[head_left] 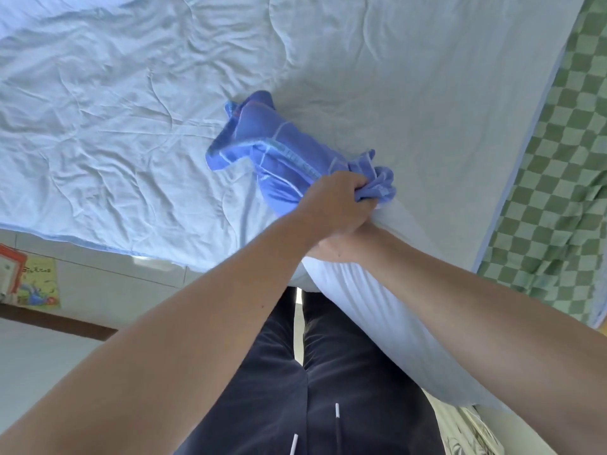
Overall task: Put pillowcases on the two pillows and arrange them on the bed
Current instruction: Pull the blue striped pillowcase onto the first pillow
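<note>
Head view: we see the left hand (338, 200) with fingers curled tight, gripping the bunched blue pillowcase (279, 149), which lies on the pale blue bed (131, 110). The right hand (341, 244) sits mostly hidden beneath the left; we cannot tell its finger state. The white pillow (377, 316) slants from the hands over the bed edge. A green checked cloth (558, 198) lies at right.

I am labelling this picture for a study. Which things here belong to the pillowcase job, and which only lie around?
Belong to the job:
- bunched blue pillowcase, gripped by the left hand
- bare white pillow, with the right hand on it
- light blue bed sheet

Only lying around:
- green checked cloth
- colourful picture books on the floor
</note>
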